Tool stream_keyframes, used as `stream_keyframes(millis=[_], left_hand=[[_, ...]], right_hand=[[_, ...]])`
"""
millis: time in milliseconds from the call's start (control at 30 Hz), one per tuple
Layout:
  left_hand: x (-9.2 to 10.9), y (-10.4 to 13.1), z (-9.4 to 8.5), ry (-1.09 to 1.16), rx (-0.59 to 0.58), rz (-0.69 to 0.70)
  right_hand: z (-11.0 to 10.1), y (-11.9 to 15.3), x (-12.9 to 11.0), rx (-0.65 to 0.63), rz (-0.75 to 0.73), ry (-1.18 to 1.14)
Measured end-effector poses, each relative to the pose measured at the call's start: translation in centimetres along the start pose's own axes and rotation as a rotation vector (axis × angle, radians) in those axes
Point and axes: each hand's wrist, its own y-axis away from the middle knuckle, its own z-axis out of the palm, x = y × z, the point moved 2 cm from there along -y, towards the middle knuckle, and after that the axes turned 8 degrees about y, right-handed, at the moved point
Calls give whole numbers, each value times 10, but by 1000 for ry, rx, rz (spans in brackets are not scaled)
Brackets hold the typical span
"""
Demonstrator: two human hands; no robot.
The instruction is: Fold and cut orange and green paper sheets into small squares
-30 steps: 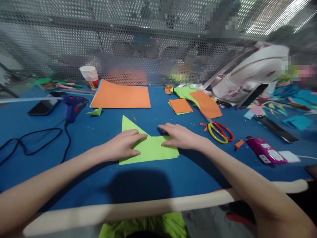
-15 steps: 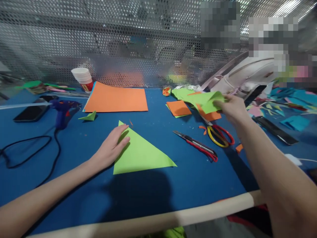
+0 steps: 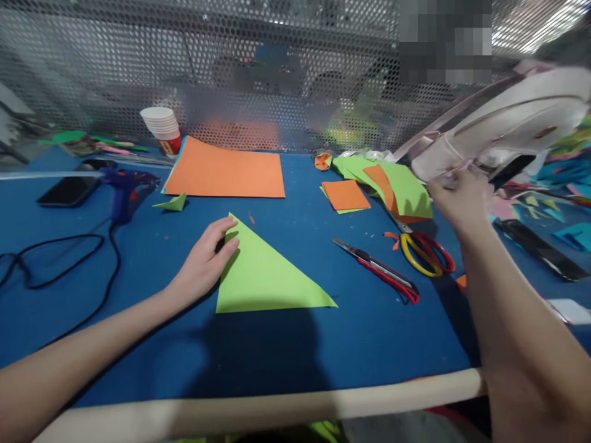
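Note:
A light-green paper triangle (image 3: 263,274) lies on the blue table. My left hand (image 3: 203,255) rests at its upper left edge, fingertips on the paper and thumb apart from the fingers. To the right, my right hand (image 3: 462,197) hovers beside a loose pile of green paper (image 3: 406,184) with an orange strip (image 3: 382,184) on it. Its fingers are loosely bent, with nothing visible in them. Scissors (image 3: 427,253) with yellow and red handles lie below the pile, their blades partly under it. A utility knife (image 3: 378,269) lies right of the triangle.
Behind are orange sheets (image 3: 226,175), paper cups (image 3: 161,126) and a mesh screen (image 3: 207,67). A glue gun (image 3: 122,194) with a black cord and a phone (image 3: 69,191) lie left. Small orange squares (image 3: 346,195) lie mid-table; a pale bag (image 3: 498,129) stands back right.
My right hand has let go of the green paper, which now lies flatter, and moved slightly right. My left hand stays on the triangle. The view has shifted a little.

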Motion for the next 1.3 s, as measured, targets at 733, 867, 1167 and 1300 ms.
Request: stream_keyframes(millis=[733, 867, 1167, 1300], left_hand=[[9, 8, -3, 303, 223, -132], [20, 20, 6, -187, -38, 223], [30, 48, 35, -604, -705, 627], [51, 35, 38, -678, -712, 655]], right_hand=[[-44, 142, -160, -197, -267, -858], [-36, 137, -156, -312, -4, -971], [2, 131, -146, -93, -351, -206], [13, 130, -149, -88, -365, -81]])
